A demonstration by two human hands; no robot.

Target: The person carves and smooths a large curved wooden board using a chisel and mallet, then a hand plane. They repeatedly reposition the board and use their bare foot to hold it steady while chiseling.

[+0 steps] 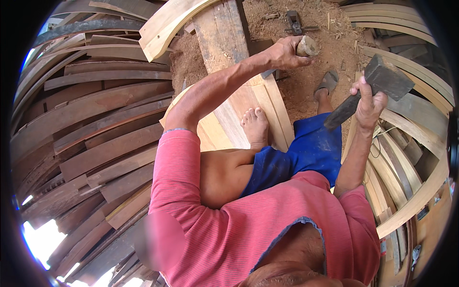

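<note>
My left hand (pixel 288 52) is closed around the thick handle (pixel 308 46) of what looks like a chisel. A bit of grey metal blade (pixel 267 73) shows below the hand, against the edge of a pale board (pixel 272 103). My right hand (pixel 368 104) grips a dark wooden mallet, its blocky head (pixel 389 79) raised to the right of the chisel. The mallet's handle (pixel 340 114) points down toward my blue shorts. My bare left foot (pixel 256 125) presses on the pale board, which lies along a heavy worn beam (pixel 220 40).
Stacked curved planks (pixel 114 100) fill the left side. More curved pieces (pixel 392 153) lean at the right. A pale curved piece (pixel 167 24) lies across the beam's far end. A hand plane (pixel 294 21) rests on shaving-covered ground (pixel 330 52), near my sandalled right foot (pixel 326 83).
</note>
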